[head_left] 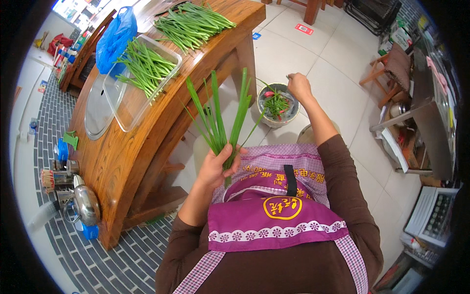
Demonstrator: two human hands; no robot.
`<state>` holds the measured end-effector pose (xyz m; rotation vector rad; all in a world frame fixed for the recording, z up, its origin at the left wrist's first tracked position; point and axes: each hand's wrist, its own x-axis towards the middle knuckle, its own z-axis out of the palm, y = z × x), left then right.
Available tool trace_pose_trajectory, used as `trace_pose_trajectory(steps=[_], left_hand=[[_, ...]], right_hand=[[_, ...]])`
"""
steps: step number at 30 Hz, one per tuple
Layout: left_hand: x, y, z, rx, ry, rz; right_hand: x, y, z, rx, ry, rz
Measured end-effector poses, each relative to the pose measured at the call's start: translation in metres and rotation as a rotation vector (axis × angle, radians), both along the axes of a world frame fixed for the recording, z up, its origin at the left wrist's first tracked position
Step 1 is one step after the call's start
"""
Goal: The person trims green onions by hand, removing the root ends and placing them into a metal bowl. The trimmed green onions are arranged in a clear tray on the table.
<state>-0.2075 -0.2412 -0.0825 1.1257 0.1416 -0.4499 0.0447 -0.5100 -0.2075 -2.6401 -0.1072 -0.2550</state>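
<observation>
A small fan of long green leaf vegetables, like Chinese chives (pixel 219 121), stands upright in my left hand (pixel 220 163), gripped near the lower ends in front of the apron (pixel 279 220). My right hand (pixel 299 87) is over the right rim of a lined waste bin (pixel 278 123), its fingers curled together. Whether a small scrap is between those fingertips is hard to see. Inside the bin lie green trimmings (pixel 276 105) and some red bits. On the wooden table, a clear plastic container (pixel 126 119) holds cut-looking green stalks (pixel 148 68).
A larger pile of green stalks (pixel 194 24) lies farther along the table (pixel 147 121). Beside the container are a blue plastic bag (pixel 117 40) and a clear lid (pixel 101 110). A metal kettle (pixel 86 204) stands at the near left. A wooden chair (pixel 393 73) and shelving are at right.
</observation>
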Motion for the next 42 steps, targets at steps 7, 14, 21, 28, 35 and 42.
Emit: trace_pose_trajectory(steps=[7, 14, 21, 28, 35, 42], left_hand=[[-0.001, 0.008, 0.001, 0.004, 0.018, 0.024], [0.015, -0.003, 0.001, 0.001, -0.074, 0.036], [0.041, -0.030, 0.000, -0.093, -0.135, 0.061], [0.052, -0.051, -0.004, -0.150, -0.170, 0.141], [0.048, -0.058, -0.004, -0.122, -0.218, 0.185], [0.043, -0.049, 0.007, -0.024, -0.305, 0.046]], right_hand=[[0.009, -0.010, -0.049, 0.085, 0.044, -0.067], [-0.056, 0.023, -0.006, 0.882, 0.246, 0.198], [-0.185, 0.070, 0.059, 1.241, 0.576, 0.611], [-0.232, 0.091, 0.073, 1.163, 0.522, 0.483], [-0.242, 0.089, 0.066, 1.075, 0.541, 0.486], [-0.245, 0.084, 0.078, 1.447, 0.771, 0.651]])
